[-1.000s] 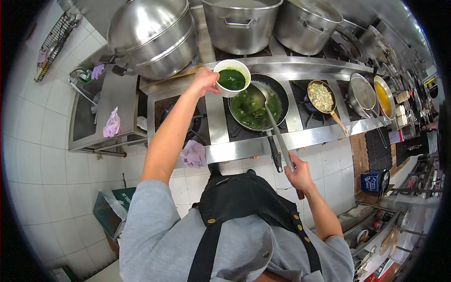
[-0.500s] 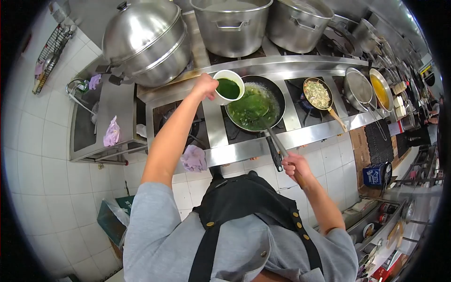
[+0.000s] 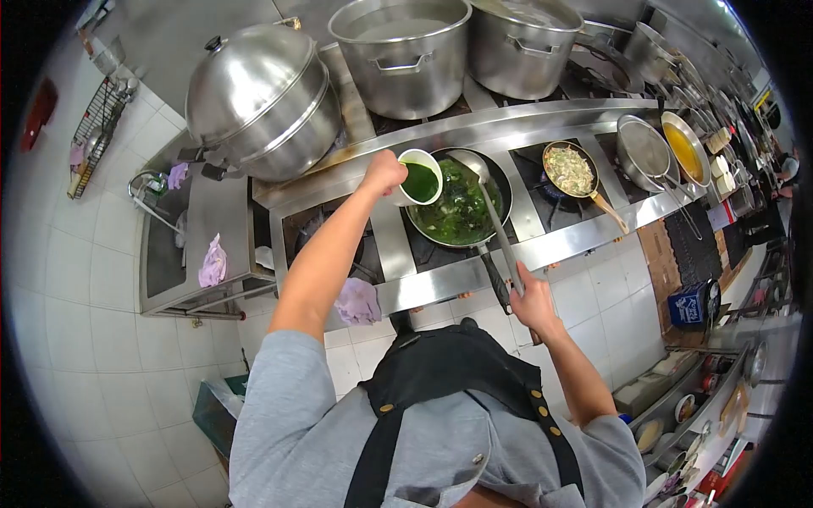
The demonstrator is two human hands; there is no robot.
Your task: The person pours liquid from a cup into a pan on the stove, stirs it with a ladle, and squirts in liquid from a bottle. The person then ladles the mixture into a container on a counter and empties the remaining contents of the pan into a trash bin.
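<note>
My left hand (image 3: pixel 387 172) grips a white bowl (image 3: pixel 430 158) of dark green liquid, tilted over the left rim of a black frying pan (image 3: pixel 505 182). In the pan lies a bubbling green soup (image 3: pixel 453 216) with leafy bits. My right hand (image 3: pixel 532 298) is wrapped round the handle of a long metal ladle (image 3: pixel 500 230). The ladle's head is at the far side of the pan, just above or at the surface. Towards me points the pan's black handle (image 3: pixel 494 281), close to the ladle's shaft.
To the right, a smaller pan (image 3: pixel 595 188) of shredded food sits over a flame, beside a strainer (image 3: pixel 637 144) and a bowl of yellow liquid (image 3: pixel 701 169). Large pots (image 3: pixel 402 80) and a domed steamer (image 3: pixel 254 93) stand behind. A purple cloth (image 3: pixel 359 302) hangs at the stove's front edge.
The ladle's head has moved from the middle of the soup to the pan's far side. The soup looks darker. The bowl stays tilted over the left rim.
</note>
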